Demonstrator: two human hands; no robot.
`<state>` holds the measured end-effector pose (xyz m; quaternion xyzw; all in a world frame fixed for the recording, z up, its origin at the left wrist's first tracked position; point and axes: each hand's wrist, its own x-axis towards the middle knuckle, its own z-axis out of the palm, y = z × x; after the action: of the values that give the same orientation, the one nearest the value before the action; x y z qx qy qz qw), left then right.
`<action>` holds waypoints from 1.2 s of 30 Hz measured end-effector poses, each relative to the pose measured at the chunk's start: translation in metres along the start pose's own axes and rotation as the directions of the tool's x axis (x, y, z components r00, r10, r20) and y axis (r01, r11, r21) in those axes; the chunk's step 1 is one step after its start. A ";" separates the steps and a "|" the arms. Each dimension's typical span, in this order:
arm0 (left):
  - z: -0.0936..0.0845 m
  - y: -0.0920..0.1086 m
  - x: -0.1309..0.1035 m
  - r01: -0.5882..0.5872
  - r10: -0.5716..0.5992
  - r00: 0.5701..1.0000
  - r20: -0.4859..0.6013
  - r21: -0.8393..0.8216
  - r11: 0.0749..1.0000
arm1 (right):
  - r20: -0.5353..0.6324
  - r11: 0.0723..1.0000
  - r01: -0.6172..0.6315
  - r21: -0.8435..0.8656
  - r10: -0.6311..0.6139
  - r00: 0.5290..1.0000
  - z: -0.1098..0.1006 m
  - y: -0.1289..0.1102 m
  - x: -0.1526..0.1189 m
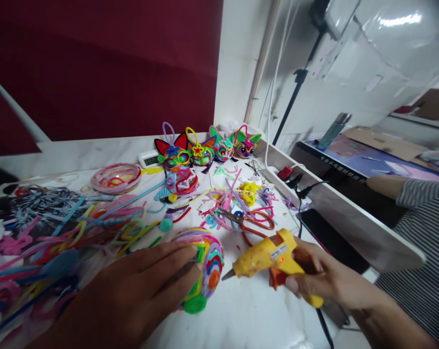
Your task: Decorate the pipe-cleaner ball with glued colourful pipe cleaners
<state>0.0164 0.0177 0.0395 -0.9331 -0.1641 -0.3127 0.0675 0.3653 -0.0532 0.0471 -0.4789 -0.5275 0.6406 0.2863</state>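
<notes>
My left hand [143,286] is closed over a round, colourful pipe-cleaner ornament [212,264], its fingers resting across the top and near side. Bright coils in orange, blue, purple and green cover the ornament, with a green disc at its lower edge. Wrapped around the handle of a yellow hot glue gun [265,257] is my right hand [316,271]. The gun's dark nozzle points left, just beside the ornament's right side; whether they touch I cannot tell. A small orange light glows on the gun's body. Orange-handled scissors [256,220] lie open just beyond.
Finished animal-faced ornaments [203,152] stand along the back wall. Loose pipe cleaners [106,223] spread over the left side, by a pink-rimmed bowl [116,178]. A power strip [290,186] and a dark phone [332,240] lie at right. Past the ledge is a person's striped sleeve [423,194].
</notes>
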 end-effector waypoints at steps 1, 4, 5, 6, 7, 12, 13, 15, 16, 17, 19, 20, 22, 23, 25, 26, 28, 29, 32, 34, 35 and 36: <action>-0.001 -0.001 -0.001 -0.004 0.004 1.000 0.012 0.003 1.000 | 0.018 1.000 -0.026 0.002 0.026 0.999 0.004 0.001 0.000; -0.006 -0.004 -0.002 -0.014 0.012 0.996 0.088 0.023 1.000 | 0.073 0.998 -0.067 -0.001 0.067 0.995 0.015 0.005 0.003; -0.008 -0.005 -0.002 -0.026 0.022 0.994 0.104 0.034 0.999 | 0.088 0.998 -0.068 -0.005 0.068 0.994 0.018 0.007 0.005; -0.010 -0.006 -0.001 -0.051 0.047 0.993 0.111 0.040 0.998 | 0.099 0.997 -0.071 -0.008 0.071 0.993 0.021 0.009 0.006; -0.012 -0.007 0.001 -0.075 0.070 0.991 0.115 0.043 0.996 | 0.104 0.997 -0.070 -0.016 0.072 0.992 0.023 0.010 0.007; -0.017 -0.009 0.011 -0.104 0.098 0.987 0.131 0.036 0.994 | -0.031 0.929 -0.072 -0.363 0.065 0.997 0.028 0.018 0.009; -0.017 -0.009 0.013 -0.098 0.093 0.988 0.125 0.039 0.994 | -0.080 0.877 -0.068 -0.475 0.034 0.996 0.028 0.019 0.009; -0.018 -0.007 0.015 -0.106 0.099 0.988 0.118 0.050 0.993 | -0.140 0.748 -0.055 -0.662 -0.051 0.989 0.029 0.020 0.010; -0.018 -0.006 0.016 -0.107 0.099 0.988 0.118 0.059 0.992 | -0.148 0.685 -0.038 -0.728 -0.102 0.984 0.030 0.020 0.010; -0.019 -0.005 0.017 -0.109 0.100 0.988 0.120 0.073 0.991 | -0.147 0.632 -0.017 -0.775 -0.154 0.977 0.030 0.019 0.012; -0.020 -0.004 0.017 -0.111 0.100 0.988 0.119 0.091 0.990 | -0.125 0.566 0.048 -0.823 -0.263 0.957 0.033 0.011 0.015; -0.020 -0.004 0.017 -0.107 0.096 0.989 0.111 0.094 0.990 | -0.112 0.560 0.088 -0.823 -0.313 0.943 0.035 0.005 0.018; -0.021 -0.002 0.018 -0.098 0.089 0.991 0.105 0.090 0.991 | -0.068 0.598 0.215 -0.772 -0.414 0.908 0.040 -0.012 0.026; -0.021 -0.002 0.019 -0.092 0.083 0.991 0.104 0.085 0.992 | -0.044 0.618 0.287 -0.732 -0.463 0.885 0.043 -0.021 0.031; -0.019 0.000 0.020 -0.073 0.064 0.991 0.114 0.081 0.994 | -0.003 0.637 0.397 -0.660 -0.531 0.847 0.050 -0.039 0.045; -0.018 0.001 0.020 -0.064 0.055 0.992 0.113 0.079 0.995 | 0.014 0.649 0.424 -0.632 -0.537 0.843 0.053 -0.046 0.052; -0.016 0.002 0.021 -0.056 0.049 0.995 0.087 0.078 0.995 | 0.031 0.679 0.441 -0.587 -0.525 0.851 0.057 -0.055 0.069; -0.015 0.003 0.021 -0.056 0.051 0.996 0.074 0.078 0.995 | 0.048 0.689 0.441 -0.574 -0.510 0.859 0.058 -0.057 0.077; -0.014 0.003 0.021 -0.052 0.048 0.997 0.055 0.075 0.996 | 0.093 0.734 0.435 -0.522 -0.458 0.884 0.057 -0.056 0.097; -0.014 0.003 0.020 -0.053 0.047 0.996 0.078 0.070 0.996 | 0.105 0.764 0.413 -0.496 -0.419 0.902 0.055 -0.054 0.105; -0.014 0.003 0.020 -0.050 0.043 0.995 0.095 0.066 0.997 | 0.108 0.771 0.405 -0.491 -0.408 0.907 0.054 -0.053 0.107; -0.015 0.003 0.020 -0.047 0.040 0.993 0.113 0.063 0.997 | 0.111 0.774 0.400 -0.491 -0.401 0.910 0.054 -0.054 0.108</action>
<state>0.0241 0.0164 0.0630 -0.9498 -0.1574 -0.2529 0.0958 0.2676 0.0345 0.0635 -0.4136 -0.7657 0.4047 0.2809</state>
